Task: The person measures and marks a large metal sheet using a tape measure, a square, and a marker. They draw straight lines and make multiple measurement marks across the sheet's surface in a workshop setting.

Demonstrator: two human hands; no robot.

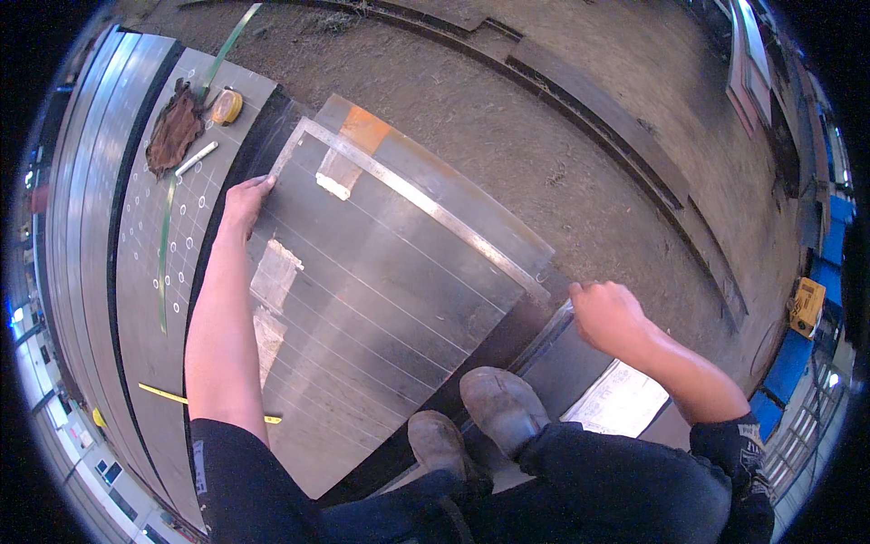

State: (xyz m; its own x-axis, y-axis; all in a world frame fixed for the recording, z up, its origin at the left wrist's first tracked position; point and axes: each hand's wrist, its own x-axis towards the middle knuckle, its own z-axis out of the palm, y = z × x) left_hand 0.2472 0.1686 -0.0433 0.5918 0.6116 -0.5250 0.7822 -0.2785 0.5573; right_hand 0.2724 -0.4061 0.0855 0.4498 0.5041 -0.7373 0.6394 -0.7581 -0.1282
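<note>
A flat steel square (426,207) lies across a grey metal plate (381,272) scribed with parallel light lines. Its long leg runs along the plate's far right side, and its short leg points back toward me. My left hand (243,207) has its thumb and fingers on the end of the short leg, at the plate's left edge. Just off the other end of the long leg, my right hand (609,317) is closed in a pinch; anything inside it is hidden. Worn pale patches (277,272) mark the plate.
On the left plate (207,204) are a brown rag (175,131), a yellow tape measure (227,107), a white marking stick (197,159) and a green strip (166,254). A paper sheet (621,399) lies beside my shoes (501,408). Long steel bars (598,127) cross the ground.
</note>
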